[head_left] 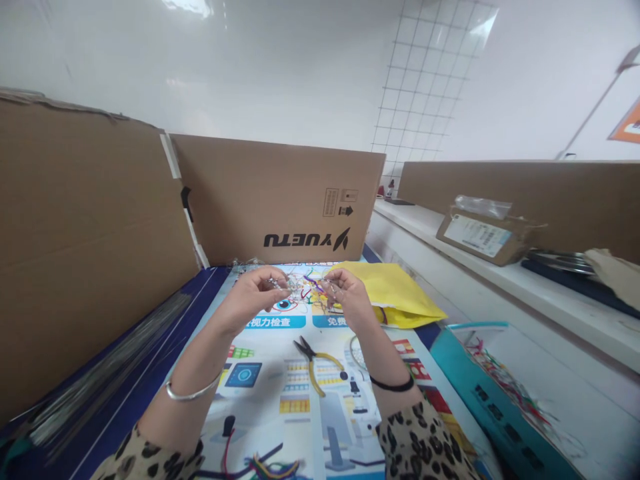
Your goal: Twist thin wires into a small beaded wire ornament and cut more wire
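Observation:
My left hand (257,293) and my right hand (345,293) are raised above a printed poster (280,393), fingers pinched on a small tangle of thin metal wire (300,285) held between them. Purple and red strands show in the tangle. Yellow-handled pliers (315,363) lie on the poster just below my hands. A loop of wire (356,352) lies beside my right wrist. Coloured wire pieces (265,467) lie at the near edge of the poster.
Cardboard panels (280,200) wall in the front and left. A yellow envelope (395,290) lies right of my hands. Long silver rods (105,373) lie along the left. A teal box (490,393) with coloured wire scraps stands at right; a cardboard parcel (480,233) sits on the white shelf.

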The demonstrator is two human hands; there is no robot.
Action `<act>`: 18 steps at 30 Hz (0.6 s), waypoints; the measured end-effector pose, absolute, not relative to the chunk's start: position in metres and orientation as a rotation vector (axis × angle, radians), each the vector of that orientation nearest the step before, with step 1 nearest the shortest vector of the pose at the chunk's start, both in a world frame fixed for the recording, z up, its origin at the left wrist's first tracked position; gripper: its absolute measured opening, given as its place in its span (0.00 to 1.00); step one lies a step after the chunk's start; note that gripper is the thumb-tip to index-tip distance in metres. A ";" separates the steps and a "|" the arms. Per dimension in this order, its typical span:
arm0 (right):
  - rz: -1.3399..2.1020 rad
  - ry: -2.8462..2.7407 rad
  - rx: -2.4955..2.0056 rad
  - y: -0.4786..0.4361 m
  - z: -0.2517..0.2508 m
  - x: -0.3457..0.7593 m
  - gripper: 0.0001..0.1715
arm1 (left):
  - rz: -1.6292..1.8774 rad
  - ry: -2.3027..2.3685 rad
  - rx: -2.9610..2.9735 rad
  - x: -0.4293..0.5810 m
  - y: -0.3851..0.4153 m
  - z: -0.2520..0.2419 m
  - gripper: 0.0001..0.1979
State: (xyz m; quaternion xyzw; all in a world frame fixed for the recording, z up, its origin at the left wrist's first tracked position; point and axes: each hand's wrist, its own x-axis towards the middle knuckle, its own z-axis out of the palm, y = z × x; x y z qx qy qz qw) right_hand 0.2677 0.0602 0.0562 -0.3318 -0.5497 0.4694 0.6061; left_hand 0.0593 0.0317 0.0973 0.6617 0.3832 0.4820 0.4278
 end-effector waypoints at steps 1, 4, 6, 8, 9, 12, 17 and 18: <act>1.056 -1.245 -0.776 0.062 0.055 0.270 0.13 | 1.201 0.963 1.641 0.060 0.032 0.096 0.09; 1.061 -1.221 -0.757 0.066 0.054 0.278 0.12 | 1.214 0.966 1.582 0.061 0.036 0.093 0.10; 1.122 -1.273 -0.711 0.065 0.054 0.284 0.12 | 1.224 0.956 1.551 0.059 0.038 0.091 0.11; 1.189 -1.328 -0.655 0.064 0.055 0.289 0.12 | 1.227 0.947 1.531 0.058 0.040 0.090 0.11; 1.222 -1.349 -0.629 0.063 0.056 0.291 0.13 | 1.226 0.945 1.527 0.057 0.040 0.089 0.11; 1.312 -1.406 -0.534 0.060 0.057 0.295 0.31 | 1.224 0.946 1.522 0.056 0.041 0.089 0.10; 1.365 -1.629 -0.404 0.056 0.059 0.300 0.41 | 1.199 0.952 1.492 0.054 0.044 0.089 0.10; 1.367 -1.690 -0.401 0.054 0.059 0.301 0.39 | 1.196 0.948 1.488 0.053 0.045 0.089 0.10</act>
